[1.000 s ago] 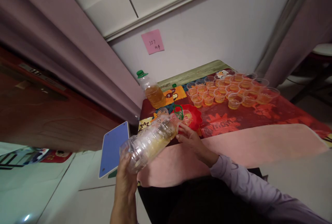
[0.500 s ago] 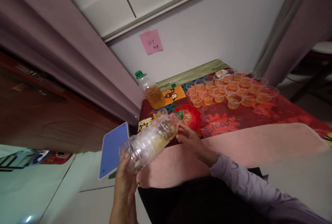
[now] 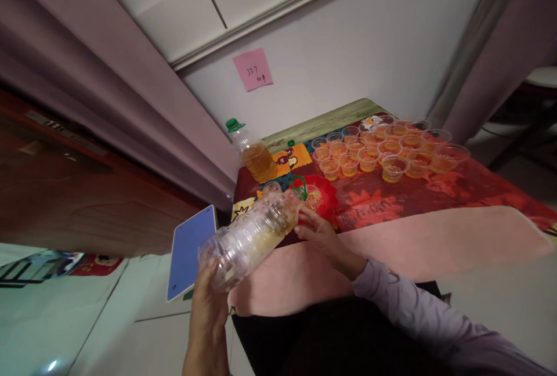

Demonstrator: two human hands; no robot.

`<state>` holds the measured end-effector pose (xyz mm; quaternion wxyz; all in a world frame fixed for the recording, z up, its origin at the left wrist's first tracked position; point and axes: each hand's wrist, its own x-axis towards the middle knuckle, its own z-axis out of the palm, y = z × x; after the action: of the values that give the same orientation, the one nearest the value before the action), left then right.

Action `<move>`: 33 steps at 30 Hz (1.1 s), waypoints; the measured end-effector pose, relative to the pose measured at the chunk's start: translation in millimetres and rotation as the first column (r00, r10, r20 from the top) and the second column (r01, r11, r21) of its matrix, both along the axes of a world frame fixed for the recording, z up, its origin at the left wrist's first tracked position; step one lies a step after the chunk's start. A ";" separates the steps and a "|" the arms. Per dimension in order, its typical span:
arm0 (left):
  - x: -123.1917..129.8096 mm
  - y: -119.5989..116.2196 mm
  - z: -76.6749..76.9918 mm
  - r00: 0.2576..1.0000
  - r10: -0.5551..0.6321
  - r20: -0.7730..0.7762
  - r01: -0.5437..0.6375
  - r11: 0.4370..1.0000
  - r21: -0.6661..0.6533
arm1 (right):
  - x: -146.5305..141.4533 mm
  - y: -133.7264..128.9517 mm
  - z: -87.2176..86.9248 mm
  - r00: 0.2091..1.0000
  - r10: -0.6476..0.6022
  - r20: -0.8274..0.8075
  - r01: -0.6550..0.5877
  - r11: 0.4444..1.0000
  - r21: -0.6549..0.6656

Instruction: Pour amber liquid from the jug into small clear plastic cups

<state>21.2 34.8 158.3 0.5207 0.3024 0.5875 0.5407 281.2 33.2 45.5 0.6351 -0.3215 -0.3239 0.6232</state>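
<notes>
A large clear plastic bottle [image 3: 250, 242] lies tilted in the air across my two hands, its neck end toward the table. A little yellowish liquid shows inside near that end. My left hand [image 3: 209, 295] is wrapped round the bottle's base. With bent fingers, my right hand [image 3: 319, 234] grips its side near the neck; the fingertips are partly hidden. A green plastic handle [image 3: 299, 183] shows by the neck, above a red scalloped plate [image 3: 328, 196]. Part of a clear cup rim [image 3: 272, 186] appears behind the bottle.
Several clear cups of amber liquid [image 3: 394, 168] stand in rows at the right. A second bottle [image 3: 257, 158], green-capped and part-filled, stands at the back left. A green cap [image 3: 291, 143] lies on the patterned tablecloth [image 3: 369, 208]. A blue board [image 3: 191, 254] is left of the table.
Almost nothing differs. My left hand and the bottle's base have shifted very slightly to the left; my right hand stays in place.
</notes>
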 end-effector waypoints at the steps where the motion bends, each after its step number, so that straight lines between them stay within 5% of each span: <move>1: -0.4 0.0 -0.2 1.000 -0.009 -0.001 0.009 1.000 0.003 | -0.2 0.1 -0.3 1.000 -0.002 -0.003 0.002 1.000 -0.002; 33: -7.0 -2.3 -3.6 0.998 -0.004 -0.066 0.004 1.000 -0.002 | 0.8 -0.9 1.4 1.000 0.008 -0.004 -0.008 0.999 -0.034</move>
<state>14.1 32.4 154.7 0.5025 0.3209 0.6041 0.5288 281.9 32.3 46.9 0.6275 -0.3298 -0.3133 0.6319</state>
